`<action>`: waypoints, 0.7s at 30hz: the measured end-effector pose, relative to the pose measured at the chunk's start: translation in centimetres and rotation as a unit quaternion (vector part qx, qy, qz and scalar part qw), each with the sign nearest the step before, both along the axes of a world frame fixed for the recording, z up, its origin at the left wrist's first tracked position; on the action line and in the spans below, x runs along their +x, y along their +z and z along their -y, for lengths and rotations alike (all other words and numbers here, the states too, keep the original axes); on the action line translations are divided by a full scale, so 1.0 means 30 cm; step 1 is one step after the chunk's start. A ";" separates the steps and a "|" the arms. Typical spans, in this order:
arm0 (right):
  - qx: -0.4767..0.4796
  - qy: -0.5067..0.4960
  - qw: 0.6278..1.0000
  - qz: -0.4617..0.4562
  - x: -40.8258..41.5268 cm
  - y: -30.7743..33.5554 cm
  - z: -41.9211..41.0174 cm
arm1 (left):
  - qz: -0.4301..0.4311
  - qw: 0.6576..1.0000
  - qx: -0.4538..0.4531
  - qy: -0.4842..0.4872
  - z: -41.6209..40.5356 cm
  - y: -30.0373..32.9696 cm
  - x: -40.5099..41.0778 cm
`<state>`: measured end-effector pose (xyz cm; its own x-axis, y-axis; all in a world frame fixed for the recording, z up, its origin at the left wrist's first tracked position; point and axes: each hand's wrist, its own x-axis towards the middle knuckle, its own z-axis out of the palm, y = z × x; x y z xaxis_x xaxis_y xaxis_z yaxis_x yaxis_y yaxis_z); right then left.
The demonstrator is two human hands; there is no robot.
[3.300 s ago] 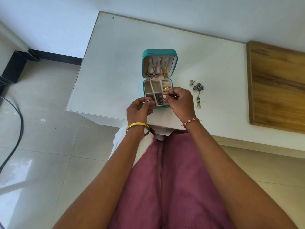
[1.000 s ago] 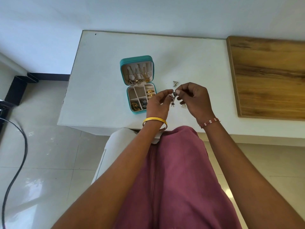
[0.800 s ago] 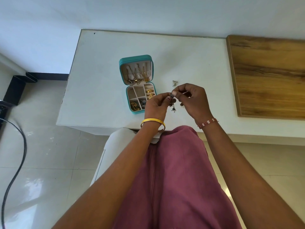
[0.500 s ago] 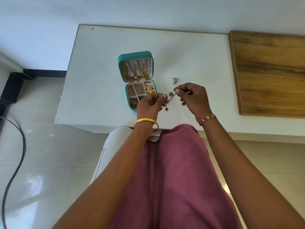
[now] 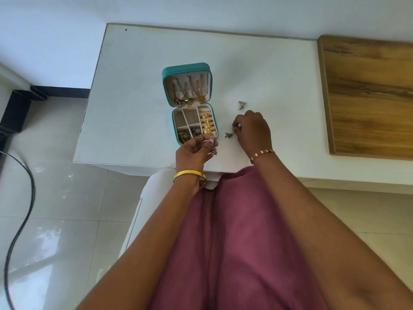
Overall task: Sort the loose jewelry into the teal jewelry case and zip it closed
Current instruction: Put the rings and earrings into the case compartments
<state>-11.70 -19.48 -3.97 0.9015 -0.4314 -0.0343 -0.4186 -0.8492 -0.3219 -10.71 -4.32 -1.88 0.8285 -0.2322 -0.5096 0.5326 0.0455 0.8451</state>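
The teal jewelry case (image 5: 190, 104) lies open on the white table (image 5: 138, 86), left of the table's middle, its lid folded back toward the far side with necklaces (image 5: 190, 95) hanging in it. In the tray, gold rings (image 5: 206, 124) fill the right column, and the near compartments hold small dark pieces; the two far compartments look bare. The left hand (image 5: 194, 151) hovers at the case's near right corner, fingers curled, pinching a small silver earring (image 5: 213, 144). Just right of it, the right hand (image 5: 254, 130) rests on the table with fingertips closed on another silver earring (image 5: 229, 134). A triangular earring (image 5: 241, 105) lies loose beyond that hand. The table's near edge runs just under the left wrist; open white surface spreads left and far of the case. A wooden board (image 5: 368, 95) bounds the right side. A black cable (image 5: 22, 198) curves over the floor at left. No writing is legible.
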 end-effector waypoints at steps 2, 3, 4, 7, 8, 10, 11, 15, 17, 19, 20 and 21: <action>0.003 0.003 1.000 -0.003 -0.002 0.003 0.000 | -0.007 1.000 -0.003 0.007 -0.006 -0.007 -0.003; 0.010 0.000 1.000 -0.005 -0.004 0.004 0.001 | -0.010 1.000 -0.003 0.007 -0.009 -0.009 -0.002; 0.019 -0.005 1.000 -0.006 -0.005 0.004 0.002 | -0.012 1.000 -0.001 0.006 -0.011 -0.012 -0.001; 0.060 -0.029 0.998 0.011 -0.016 0.002 -0.001 | -0.014 1.000 0.004 0.004 -0.019 -0.013 0.002; 0.078 -0.037 0.996 0.021 -0.019 0.004 -0.003 | -0.015 1.000 0.004 0.006 -0.024 -0.011 0.002; 0.119 -0.048 0.991 0.042 -0.026 0.016 -0.010 | -0.017 1.000 -0.001 0.013 -0.034 -0.007 0.002; 0.142 -0.053 0.987 0.055 -0.028 0.027 -0.015 | -0.018 1.000 -0.005 0.018 -0.040 -0.005 0.004; 0.226 -0.079 0.964 0.119 -0.026 0.095 -0.047 | -0.011 1.000 -0.007 0.026 -0.068 0.012 0.010; 0.269 -0.084 0.948 0.146 -0.013 0.128 -0.062 | -0.007 0.999 -0.020 0.037 -0.082 0.025 0.018; 0.326 -0.094 0.926 0.166 0.006 0.165 -0.079 | -0.002 0.998 -0.035 0.049 -0.094 0.040 0.033; 0.356 -0.100 0.913 0.174 0.016 0.183 -0.088 | 0.002 0.998 -0.039 0.051 -0.099 0.048 0.044; 0.384 -0.104 0.899 0.183 0.026 0.200 -0.098 | 0.004 0.998 -0.044 0.054 -0.103 0.057 0.057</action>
